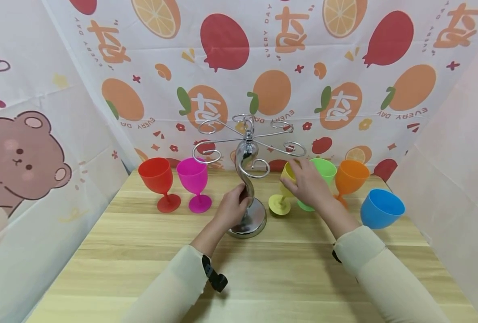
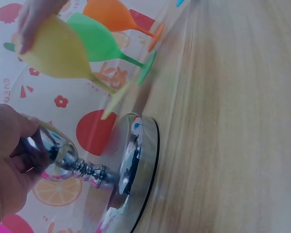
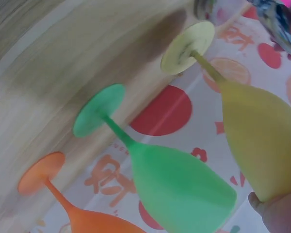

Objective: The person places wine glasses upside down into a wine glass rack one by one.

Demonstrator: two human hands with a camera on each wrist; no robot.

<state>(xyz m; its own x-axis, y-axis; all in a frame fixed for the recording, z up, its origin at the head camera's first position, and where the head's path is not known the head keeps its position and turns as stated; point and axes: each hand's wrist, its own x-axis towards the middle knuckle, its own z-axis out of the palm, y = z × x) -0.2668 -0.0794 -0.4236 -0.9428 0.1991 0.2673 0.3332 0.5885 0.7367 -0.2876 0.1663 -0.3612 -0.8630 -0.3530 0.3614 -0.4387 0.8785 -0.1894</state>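
The left hand [image 1: 232, 210] gripped the stand [image 1: 257, 218] while the right hand [image 1: 309, 183] pinched the tipped yellow cup [image 3: 259, 138] between its fingers just right of the stand, likely a lifting step that next called for a steady hold.

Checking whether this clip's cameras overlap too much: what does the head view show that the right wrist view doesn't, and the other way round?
Only the head view: the red goblet, blue cup, bear print and the metal stand's wire arms.
Only the right wrist view: the green goblet's stem and the orange goblet's whole foot.
Both: the right hand holding the yellow goblet, the green bowl, orange bowl, wooden tabletop and fruit-print backdrop.
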